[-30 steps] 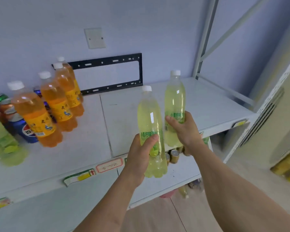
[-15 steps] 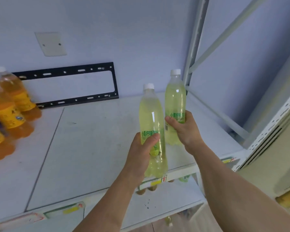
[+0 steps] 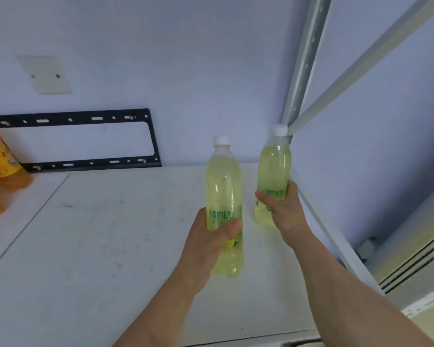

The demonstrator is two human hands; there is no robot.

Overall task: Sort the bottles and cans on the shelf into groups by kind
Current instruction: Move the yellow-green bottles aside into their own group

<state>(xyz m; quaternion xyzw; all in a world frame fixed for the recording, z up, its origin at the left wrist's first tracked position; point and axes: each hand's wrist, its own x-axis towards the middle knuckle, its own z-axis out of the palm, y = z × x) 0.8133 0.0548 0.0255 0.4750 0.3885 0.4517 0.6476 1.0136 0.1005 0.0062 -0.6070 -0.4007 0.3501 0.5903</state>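
I have a lime-green soda bottle in each hand, both upright with their white caps on. My left hand point(image 3: 212, 242) is wrapped round the label band of the nearer bottle point(image 3: 223, 194), thumb across the green lettering, and its base hangs over the middle of the shelf point(image 3: 98, 234), toward the front edge. My right hand point(image 3: 281, 209) grips the farther bottle point(image 3: 274, 166) low on its body, fingers curled round the label, and carries it toward the shelf's back right corner beside the grey upright post point(image 3: 303, 71). From this angle I cannot tell for certain whether that bottle's base already touches the board or sits just above it.

I hold both by the waist because that is where the plastic is stiffest and the weight balances — a grip near the cap would let them swing. The two are kept apart so they don't knock together.

The orange bottles point(image 3: 3, 169) stand at the far left edge, against the wall below the black bracket point(image 3: 85, 141), well apart from this corner. That is why I judge the right end to be the spot for the green kind — matching drinks together, with bare board between the groups. Next comes setting both down side by side, the right one first.
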